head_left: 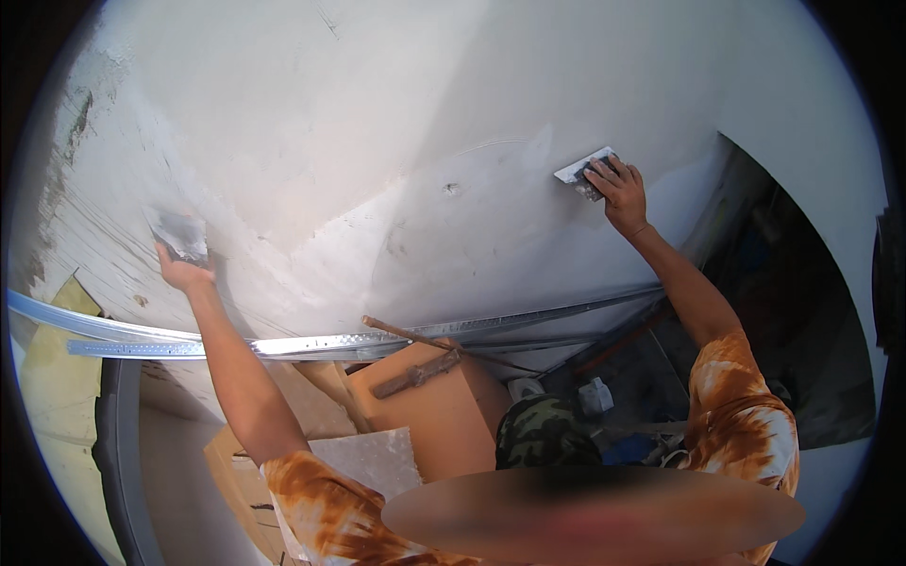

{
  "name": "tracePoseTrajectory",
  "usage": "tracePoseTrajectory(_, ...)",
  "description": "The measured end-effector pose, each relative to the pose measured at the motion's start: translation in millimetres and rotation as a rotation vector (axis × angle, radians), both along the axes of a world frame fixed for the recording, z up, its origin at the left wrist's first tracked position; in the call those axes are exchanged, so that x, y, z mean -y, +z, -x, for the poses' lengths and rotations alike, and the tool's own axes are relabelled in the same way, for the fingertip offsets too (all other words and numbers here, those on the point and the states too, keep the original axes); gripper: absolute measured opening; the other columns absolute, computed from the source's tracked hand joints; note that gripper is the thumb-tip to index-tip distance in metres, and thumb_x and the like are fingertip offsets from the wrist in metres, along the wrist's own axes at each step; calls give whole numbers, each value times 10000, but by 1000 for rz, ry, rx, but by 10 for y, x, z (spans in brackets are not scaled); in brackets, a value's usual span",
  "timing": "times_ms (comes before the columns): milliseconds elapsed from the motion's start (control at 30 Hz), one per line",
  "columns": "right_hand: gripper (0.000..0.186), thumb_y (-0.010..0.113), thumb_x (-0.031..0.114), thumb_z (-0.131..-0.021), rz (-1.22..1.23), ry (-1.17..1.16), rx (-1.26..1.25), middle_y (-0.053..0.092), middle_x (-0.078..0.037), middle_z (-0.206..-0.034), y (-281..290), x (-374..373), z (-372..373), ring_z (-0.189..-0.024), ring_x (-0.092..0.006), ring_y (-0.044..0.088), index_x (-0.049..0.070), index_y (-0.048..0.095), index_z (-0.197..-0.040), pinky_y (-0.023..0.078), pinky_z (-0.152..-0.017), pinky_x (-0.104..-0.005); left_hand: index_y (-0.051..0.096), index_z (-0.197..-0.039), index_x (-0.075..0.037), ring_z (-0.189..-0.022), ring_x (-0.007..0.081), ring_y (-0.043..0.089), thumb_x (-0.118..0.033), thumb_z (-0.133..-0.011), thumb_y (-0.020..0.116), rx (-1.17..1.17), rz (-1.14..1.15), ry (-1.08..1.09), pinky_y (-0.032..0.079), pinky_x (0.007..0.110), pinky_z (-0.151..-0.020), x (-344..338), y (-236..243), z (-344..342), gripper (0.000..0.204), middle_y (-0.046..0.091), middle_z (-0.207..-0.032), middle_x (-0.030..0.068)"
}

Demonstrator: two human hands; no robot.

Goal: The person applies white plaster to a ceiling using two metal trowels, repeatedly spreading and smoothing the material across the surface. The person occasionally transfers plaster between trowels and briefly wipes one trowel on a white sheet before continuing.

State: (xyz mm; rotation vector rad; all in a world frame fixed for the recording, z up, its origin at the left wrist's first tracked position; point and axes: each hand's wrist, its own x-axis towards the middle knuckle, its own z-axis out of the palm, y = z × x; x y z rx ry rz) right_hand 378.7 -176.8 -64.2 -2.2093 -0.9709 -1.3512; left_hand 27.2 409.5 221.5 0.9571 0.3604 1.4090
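My left hand point(185, 272) is closed on a broad putty knife point(183, 236), whose grey, smeared blade lies at the pale wall's left part. Far to the right, my right hand point(623, 196) grips a second flat-bladed filling knife point(585, 172). Its light edge is at the wall, and the fingers spread over its dark back. Both arms reach forward and apart. The wall point(396, 123) carries whitish plaster with a stepped patch edge and a small pitted spot point(451, 190) between the hands. Rough scratches mark its left side.
Long perforated metal profiles point(311, 345) run across below the wall. Under them stand an orange-brown box point(439, 406) with a rusty bar point(415, 374) on it, and a grey board piece point(363, 459). Camouflage cloth point(543, 434) is near me. A dark opening point(793, 302) lies right.
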Motion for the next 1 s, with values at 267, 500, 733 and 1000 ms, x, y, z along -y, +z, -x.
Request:
tracePoseTrajectory(267,250,594,118,-1032,-1320,682,-983,690,-51,-1134,-64,-34,1448,-1052,-140,636,-16,652,-1235,499,-955,-303,588,-1376,-226,-1187,241,582,-531,-990,503,49,93,-31,419,507,-957,-211,-41,-23,500,606,-1359,-22)
tracePoseTrajectory(500,313,587,155,-1043,-1353,1106,-803,637,-87,-1269,902,315,2233,-1144,-182,622,0,579,-1315,492,-1026,-384,579,-1346,-124,-1050,223,645,-462,-1052,497,9,57,-486,518,373,-870,1897,-353,-117,455,664,-1229,23)
tracePoseTrajectory(733,396,617,63,-975,-294,1166,-345,591,-195,-1387,1323,100,2805,-1287,-405,550,128,605,-1366,411,-1112,-485,575,-1322,-61,-1118,229,647,-308,-1054,519,-239,473,-1201,524,392,-976,3815,-1518,-30,369,660,-1242,69)
tracePoseTrajectory(1000,436,584,13,-959,0,590,-758,586,-155,-1365,1169,2,2653,-1237,-368,583,153,607,-1371,526,-979,-528,553,-1347,-46,-1138,225,635,-262,-1065,511,-26,220,-903,502,388,-1003,3580,-1334,219,358,651,-1245,104)
